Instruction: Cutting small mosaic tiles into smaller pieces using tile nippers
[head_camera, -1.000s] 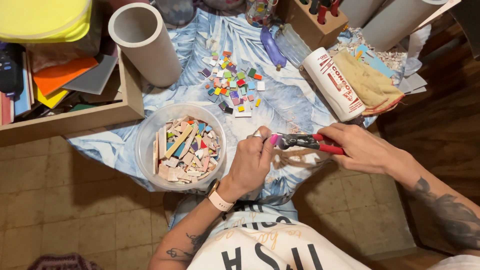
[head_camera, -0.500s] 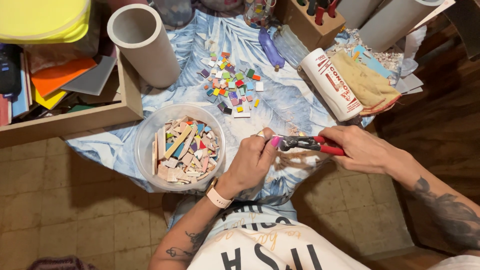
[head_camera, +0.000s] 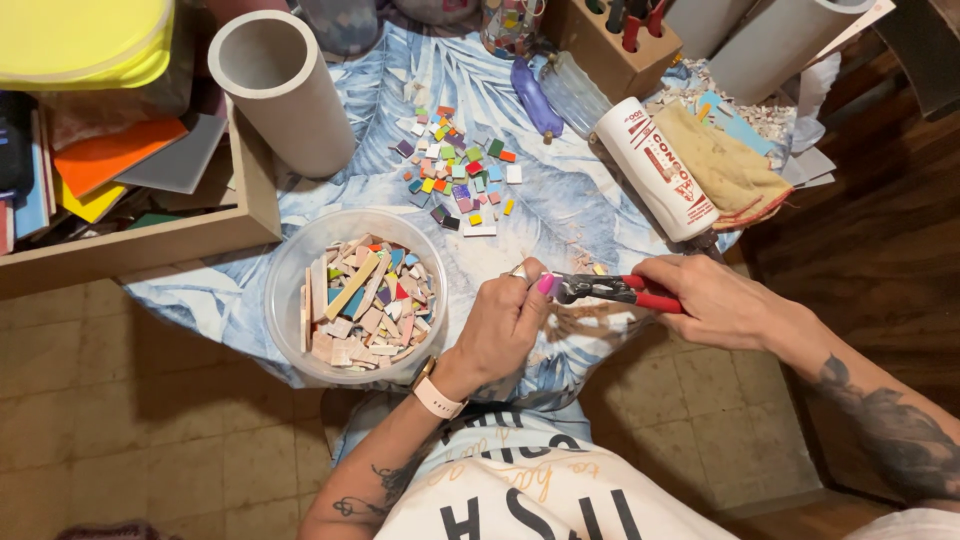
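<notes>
Right hand (head_camera: 715, 300) clamped around the red handles of the nippers (head_camera: 610, 290), left hand (head_camera: 510, 325) pinching a small tile piece (head_camera: 547, 284) at the tool's tip, just beside the clear bowl (head_camera: 290, 270) of tile strips, above the blue cloth (head_camera: 570, 210).

Two hands meet at one pair of red-handled nippers (head_camera: 620, 292). Just left of the grip sits one clear plastic bowl (head_camera: 290, 290) of tile pieces. Above it lie many small coloured tiles (head_camera: 455, 175), too many to count. Three grey tubes (head_camera: 280, 90) stand farther up.
</notes>
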